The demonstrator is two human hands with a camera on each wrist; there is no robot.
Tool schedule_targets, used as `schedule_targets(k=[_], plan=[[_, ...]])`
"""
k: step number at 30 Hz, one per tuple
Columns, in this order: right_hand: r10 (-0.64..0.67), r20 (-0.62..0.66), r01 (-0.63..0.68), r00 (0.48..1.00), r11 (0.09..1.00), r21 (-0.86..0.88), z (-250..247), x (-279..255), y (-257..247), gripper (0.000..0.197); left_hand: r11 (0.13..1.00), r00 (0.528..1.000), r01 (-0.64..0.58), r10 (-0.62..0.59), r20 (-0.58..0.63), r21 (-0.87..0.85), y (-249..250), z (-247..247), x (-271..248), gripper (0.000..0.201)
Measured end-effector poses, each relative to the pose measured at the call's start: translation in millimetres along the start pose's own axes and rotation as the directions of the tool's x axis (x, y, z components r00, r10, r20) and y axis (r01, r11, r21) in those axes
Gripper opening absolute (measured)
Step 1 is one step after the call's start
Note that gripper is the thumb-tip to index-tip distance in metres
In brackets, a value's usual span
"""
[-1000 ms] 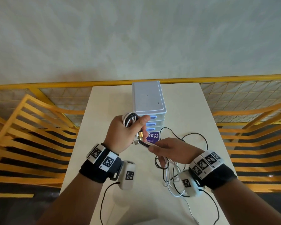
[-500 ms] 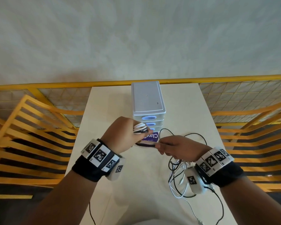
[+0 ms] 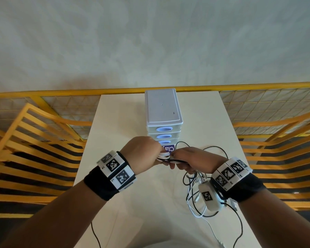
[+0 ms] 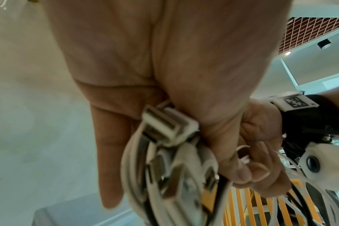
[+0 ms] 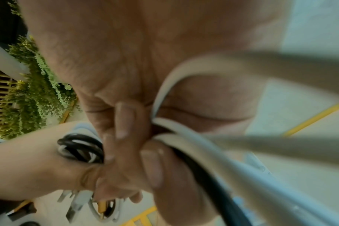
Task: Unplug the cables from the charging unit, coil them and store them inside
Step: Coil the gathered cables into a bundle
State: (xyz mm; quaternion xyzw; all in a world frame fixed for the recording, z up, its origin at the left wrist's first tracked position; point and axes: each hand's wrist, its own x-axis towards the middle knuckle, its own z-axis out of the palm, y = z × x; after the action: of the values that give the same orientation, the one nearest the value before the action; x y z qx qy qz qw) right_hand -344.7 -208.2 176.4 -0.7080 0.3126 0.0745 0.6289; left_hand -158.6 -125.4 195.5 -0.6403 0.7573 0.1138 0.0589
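Note:
A white drawer unit [image 3: 162,111] with blue-lit oval handles stands at the table's far middle. Just in front of it my left hand [image 3: 141,153] grips a coil of white and black cables [image 3: 164,156]. In the left wrist view the coil [image 4: 176,175] shows several USB plugs bunched against the palm. My right hand [image 3: 191,161] meets the left and pinches the cables [image 5: 184,137] that run from the coil. Loose white and black cable [image 3: 195,192] trails from it down over the table at the right.
The white table [image 3: 125,115] is narrow, with yellow railings [image 3: 34,133] on both sides and a yellow mesh fence [image 3: 258,106] behind it. A purple label [image 3: 169,149] shows at the drawer unit's foot. A black wire [image 3: 95,235] hangs below my left wrist.
My left hand turned palm down and dropped lower with the coil. My right hand moved up and left until it met it. More cable has gone onto the coil.

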Motion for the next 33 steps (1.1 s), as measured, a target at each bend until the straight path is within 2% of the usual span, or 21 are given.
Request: schedule_targets(k=[4, 7, 10, 12, 14, 16, 17, 19, 23, 25, 28, 30, 33], plan=[[0.016, -0.017, -0.017, 1.000, 0.999, -0.029, 0.3, 1.4, -3.6, 0.035, 0.998, 0.997, -0.048, 0.051, 0.060, -0.050, 0.3, 9.4, 3.7, 0.022], [0.020, 0.029, -0.020, 0.999, 1.000, -0.018, -1.6, -0.4, -3.5, 0.038, 0.994, 0.994, -0.060, 0.051, 0.097, 0.096, 6.1, 11.7, 5.1, 0.020], [0.073, 0.101, -0.061, 0.992, 0.992, -0.111, -2.9, -3.9, -10.4, 0.045, 0.971, 0.991, -0.076, 0.048, 0.127, 0.225, 16.9, 3.8, 2.4, 0.018], [0.130, 0.142, -0.096, 0.981, 0.969, -0.227, -0.6, -4.9, -20.6, 0.031, 0.953, 0.983, -0.115, 0.070, 0.167, 0.280, 24.4, -1.2, 2.8, 0.016], [0.189, 0.121, -0.125, 0.974, 0.905, -0.408, 5.2, 0.5, -28.3, 0.013, 0.935, 0.972, -0.159, 0.092, 0.215, 0.317, 33.7, -3.7, 5.2, 0.017], [0.286, 0.053, -0.215, 0.957, 0.818, -0.534, 16.1, 14.7, -27.2, 0.012, 0.941, 0.964, -0.154, 0.076, 0.256, 0.300, 40.8, -2.3, 8.2, 0.017], [0.339, 0.010, -0.276, 0.941, 0.782, -0.559, 22.2, 20.3, -26.4, 0.013, 0.950, 0.964, -0.133, 0.057, 0.261, 0.284, 42.3, -1.5, 9.2, 0.016], [0.408, -0.035, -0.368, 0.912, 0.780, -0.506, 31.8, 29.5, -22.4, 0.014, 0.965, 0.967, -0.081, 0.016, 0.254, 0.249, 41.3, -1.5, 10.3, 0.014], [0.301, -0.094, -0.313, 0.949, 0.858, -0.408, 30.9, 24.7, -28.5, 0.021, 0.985, 0.967, -0.020, -0.024, 0.255, 0.171, 31.7, -1.2, 10.7, 0.032], [0.230, -0.039, -0.212, 0.972, 0.802, -0.558, 35.9, 21.2, -25.6, 0.025, 0.989, 0.970, 0.016, -0.052, 0.239, 0.150, 29.2, 0.5, 10.3, 0.038], [0.222, -0.095, -0.227, 0.970, 0.709, -0.668, 36.1, 23.6, -18.7, 0.022, 0.992, 0.956, 0.070, -0.096, 0.277, 0.102, 22.3, 3.6, 10.3, 0.039], [0.228, -0.118, -0.246, 0.967, 0.693, -0.677, 34.8, 22.2, -17.4, 0.020, 0.995, 0.948, 0.075, -0.091, 0.305, 0.063, 20.1, 4.7, 9.8, 0.032], [0.273, -0.104, -0.275, 0.956, 0.723, -0.634, 34.7, 19.0, -16.1, 0.030, 0.996, 0.945, 0.048, -0.068, 0.319, 0.070, 22.9, 9.2, 9.9, 0.030]])
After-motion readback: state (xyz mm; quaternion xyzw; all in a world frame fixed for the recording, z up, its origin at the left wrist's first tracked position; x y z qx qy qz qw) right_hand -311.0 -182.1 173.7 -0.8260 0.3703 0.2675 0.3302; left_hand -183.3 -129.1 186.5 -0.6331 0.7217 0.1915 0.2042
